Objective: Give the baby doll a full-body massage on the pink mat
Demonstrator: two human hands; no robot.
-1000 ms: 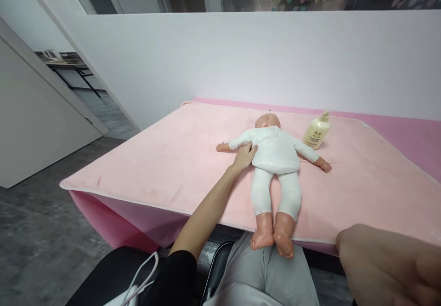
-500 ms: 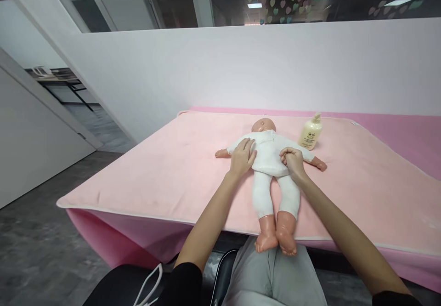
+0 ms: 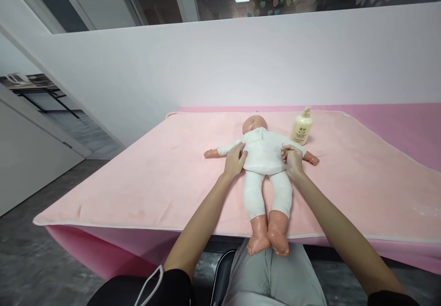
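Observation:
A baby doll (image 3: 263,152) in a white top and white leggings lies on its back, head toward the wall and bare feet over the table's front edge. My left hand (image 3: 236,160) rests against the side of its torso, fingers extended along the top and their tips partly hidden by it. On the opposite side, my right hand (image 3: 292,159) is closed, its curled fingers at the edge of the doll's white top near the waist. A pale yellow pump bottle (image 3: 302,127) stands just beyond the doll's arm on the right.
A light pink blanket (image 3: 138,182) covers the table over a darker pink cloth (image 3: 406,127). Behind rises a white wall (image 3: 241,62) below a window. A black chair (image 3: 225,267) stands under the front edge, and a door (image 3: 31,159) is at the left.
My left hand has slid from the doll's chest toward its side, its fingers lower. My right hand stays by the top's edge. The whole view has shifted slightly.

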